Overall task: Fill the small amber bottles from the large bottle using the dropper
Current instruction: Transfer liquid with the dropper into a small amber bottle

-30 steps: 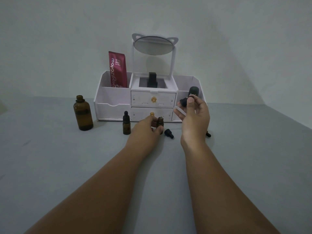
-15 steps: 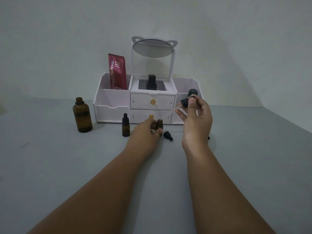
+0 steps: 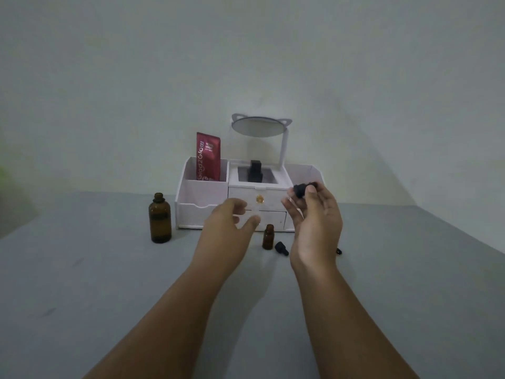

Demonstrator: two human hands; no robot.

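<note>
Head view: the right hand [image 3: 314, 222] is raised above the counter [image 3: 82, 269]. Its thumb and fingers pinch the black top of the dropper [image 3: 304, 188], which sits tilted at the hand's eleven o'clock. The left hand [image 3: 231, 224] hovers with its fingers loosely spread and grips nothing.

Between the two hands, low down, an uncapped small amber bottle [image 3: 268, 237] stands upright on the counter. A loose black cap [image 3: 281, 248] lies just beside it at four o'clock. The large bottle [image 3: 160, 222], also uncapped, stands well apart at the small bottle's nine o'clock, near the left front corner of the white organiser [image 3: 202, 206].

The step in hand looks like the carry of the dropper between bottles. The light is dim and the glass tube barely shows, so it cannot be told whether the dropper is loaded.

If it is loaded, the next move calls for bringing the tip down towards seven o'clock. It must line up over the small bottle's narrow neck, with the free left hand steadying the bottle before the bulb is squeezed. If it is empty, the dropper must instead travel across to nine o'clock and into the large bottle's mouth.
</note>
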